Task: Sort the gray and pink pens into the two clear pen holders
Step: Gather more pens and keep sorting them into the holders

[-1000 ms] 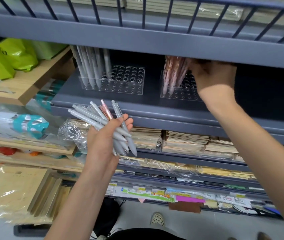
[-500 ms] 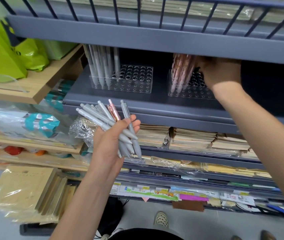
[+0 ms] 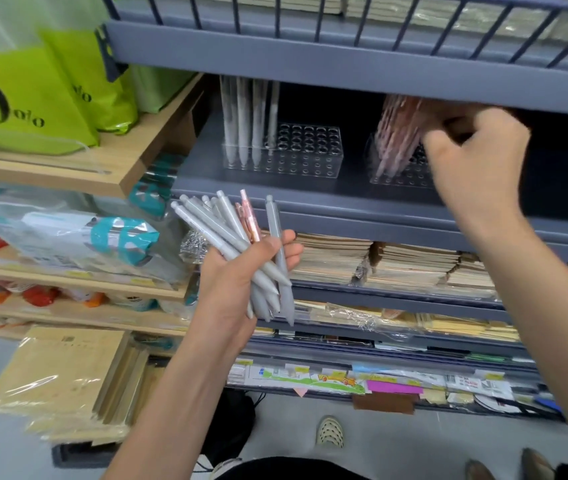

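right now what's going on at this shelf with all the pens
A person is sorting pens on a shelf. The left hand grips a bunch of gray pens with one pink pen among them. The right hand is up at the right holder, beside the pink pens standing in it; blur hides its grip. The left holder has a few gray pens.
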The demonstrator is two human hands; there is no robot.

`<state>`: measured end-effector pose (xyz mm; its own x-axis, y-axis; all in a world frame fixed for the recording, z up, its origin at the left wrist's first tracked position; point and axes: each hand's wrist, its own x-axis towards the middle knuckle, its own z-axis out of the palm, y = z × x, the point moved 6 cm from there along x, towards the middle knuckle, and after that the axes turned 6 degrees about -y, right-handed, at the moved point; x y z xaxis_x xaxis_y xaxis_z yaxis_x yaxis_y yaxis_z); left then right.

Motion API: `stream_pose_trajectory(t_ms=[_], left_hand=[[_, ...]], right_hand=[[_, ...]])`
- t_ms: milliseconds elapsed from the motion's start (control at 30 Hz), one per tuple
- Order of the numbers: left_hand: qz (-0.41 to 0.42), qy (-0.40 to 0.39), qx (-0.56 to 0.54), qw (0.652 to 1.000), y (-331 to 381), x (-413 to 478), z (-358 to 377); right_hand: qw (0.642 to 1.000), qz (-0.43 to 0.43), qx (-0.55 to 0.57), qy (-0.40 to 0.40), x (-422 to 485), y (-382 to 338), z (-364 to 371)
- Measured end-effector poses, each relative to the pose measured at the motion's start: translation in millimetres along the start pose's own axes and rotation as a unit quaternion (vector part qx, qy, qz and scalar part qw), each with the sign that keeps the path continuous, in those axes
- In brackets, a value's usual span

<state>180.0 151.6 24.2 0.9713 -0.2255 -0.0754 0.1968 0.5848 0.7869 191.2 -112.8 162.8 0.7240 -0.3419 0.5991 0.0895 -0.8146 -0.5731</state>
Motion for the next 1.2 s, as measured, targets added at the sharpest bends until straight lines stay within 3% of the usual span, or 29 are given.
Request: stream_pose_trajectory(t_ms=[100,233,400,600,733,867,1033,1200], left_hand=[[0.000,-0.027,0.025,0.999,2,-3,-9],[-0.012,-0.060,0.035,0.998,3,-6,-14],[-0.013,-0.087,0.066,0.994,7,-5,-21],[-0.007,-0.073,0.051,0.996,12,8,-26],[-0.016,0.014,0.074,0.997,19,20,-47],[-0.030,0.033,0.091,0.995,25,21,-54],[-0.032,0.030,0.129,0.991,30,21,-55],[-0.044,-0.001,0.139,0.989,32,24,-52]], right_hand=[[0.980,-0.040,0.102,-0.168,-31,-37,35],[0.915,-0.028,0.155,-0.372,-66,-68,81],[0.863,0.025,0.230,-0.448,-84,-75,108],[0.859,0.058,0.332,-0.385,-79,-71,112],[0.878,0.070,0.393,-0.264,-64,-55,99],[0.874,0.108,0.457,-0.126,-38,-38,86],[0.871,0.092,0.481,-0.038,-9,-39,89],[0.911,0.044,0.410,-0.005,3,-47,102]])
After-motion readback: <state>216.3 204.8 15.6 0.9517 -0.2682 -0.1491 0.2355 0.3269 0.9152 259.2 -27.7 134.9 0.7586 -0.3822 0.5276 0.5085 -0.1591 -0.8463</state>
